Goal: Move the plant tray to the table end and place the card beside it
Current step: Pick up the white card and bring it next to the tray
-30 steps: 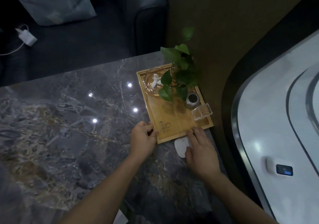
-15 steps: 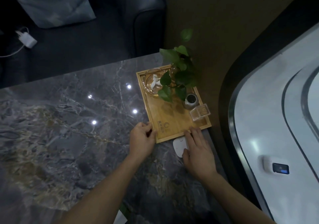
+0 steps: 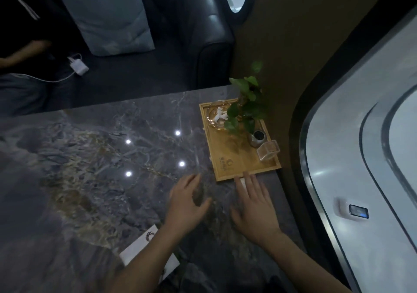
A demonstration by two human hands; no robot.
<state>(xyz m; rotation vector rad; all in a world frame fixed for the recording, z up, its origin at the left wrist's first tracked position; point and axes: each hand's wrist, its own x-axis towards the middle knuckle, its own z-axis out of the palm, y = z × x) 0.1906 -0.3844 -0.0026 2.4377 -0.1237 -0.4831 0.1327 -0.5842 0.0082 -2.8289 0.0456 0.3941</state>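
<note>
Both forearms are bare up to the lower edge of the frame, with no sleeve showing. The left hand [image 3: 186, 204] and the right hand [image 3: 255, 207] are bare too; in the dim light no finer detail can be told.

Wooden plant tray [image 3: 234, 157] flat at table corner; white card [image 3: 242, 181] touching near edge.

One head-worn camera looked forward and steeply down onto the table [image 3: 90, 157], close above its far right end. Both forearms entered from the bottom edge. The tray [image 3: 232, 159] sat right of centre, a sofa [image 3: 203, 33] crossed the top, and wide-angle distortion bent the wall [image 3: 338, 134] at right.
</note>
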